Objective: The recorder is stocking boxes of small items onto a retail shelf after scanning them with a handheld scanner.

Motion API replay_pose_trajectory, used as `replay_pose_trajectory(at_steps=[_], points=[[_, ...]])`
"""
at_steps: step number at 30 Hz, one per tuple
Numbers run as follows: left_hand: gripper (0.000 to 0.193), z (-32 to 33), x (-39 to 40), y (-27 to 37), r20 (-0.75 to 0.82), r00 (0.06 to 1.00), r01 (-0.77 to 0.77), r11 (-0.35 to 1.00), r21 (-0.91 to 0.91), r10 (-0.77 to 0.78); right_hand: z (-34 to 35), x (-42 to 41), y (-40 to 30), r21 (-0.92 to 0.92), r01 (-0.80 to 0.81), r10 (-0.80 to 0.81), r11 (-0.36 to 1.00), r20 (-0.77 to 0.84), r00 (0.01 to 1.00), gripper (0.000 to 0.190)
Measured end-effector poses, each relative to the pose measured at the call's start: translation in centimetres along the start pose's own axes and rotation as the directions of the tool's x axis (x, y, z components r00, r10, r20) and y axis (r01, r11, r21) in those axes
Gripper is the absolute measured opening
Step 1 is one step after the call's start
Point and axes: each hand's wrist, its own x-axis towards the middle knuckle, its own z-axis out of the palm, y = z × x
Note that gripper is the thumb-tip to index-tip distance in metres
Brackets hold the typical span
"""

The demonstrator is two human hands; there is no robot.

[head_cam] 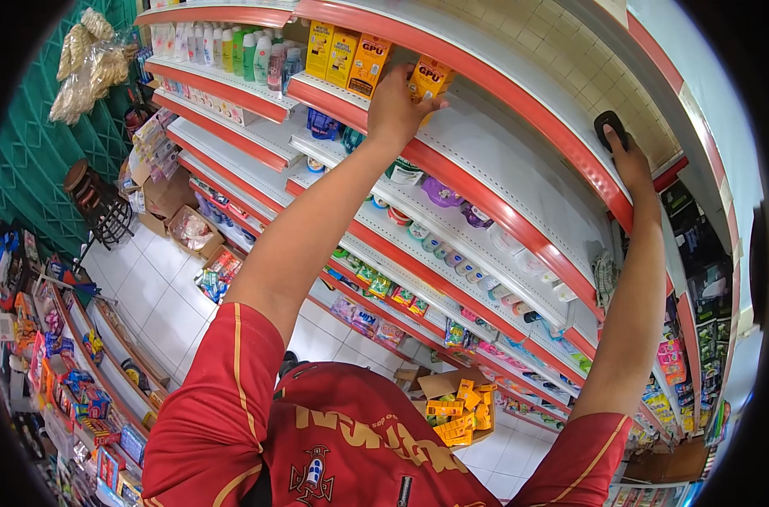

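Note:
At an upper shelf, my left hand (394,104) is closed around a yellow-orange GPU box (430,77), thumb and fingers on its sides. Just left of it stand an orange GPU box (368,63) and yellow boxes (331,54) in a row. My right hand (631,161) reaches to the shelf above, far to the right, with the thumb on a dark oval object (611,131) that I cannot identify. A checkered cloth (605,279) lies at the right end of the shelf that holds the boxes.
Bottles (248,57) fill the shelf at the upper left. Lower shelves hold pouches, jars (400,215) and packets. On the tiled floor are an open carton of orange boxes (485,434), more cartons (194,231) and a dark stool (83,184). Another stocked rack (74,317) stands at left.

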Motion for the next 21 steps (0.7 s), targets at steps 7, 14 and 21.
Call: replay_pose_trajectory(at_steps=[7, 14, 21], points=[[0.077, -0.8, -0.7, -0.4, 0.143, 0.990, 0.020, 1.000, -0.006, -0.019, 0.2, 0.2, 2.2, -0.026, 0.122, -0.125, 0.992, -0.224, 0.967, 0.096], [0.071, -3.1, -1.1, -0.8, 0.136, 0.990, 0.038, 0.999, 0.011, -0.039, -2.0, -8.2, -9.3, -0.141, 0.484, -0.380, 0.864, -0.813, 0.441, 0.038], [0.073, -2.2, -0.8, -1.1, 0.119, 0.992, 0.040, 0.999, 0.031, -0.044, 8.5, -15.8, -20.8, 0.142, 0.742, -0.690, 0.655, -0.288, 0.664, 0.019]])
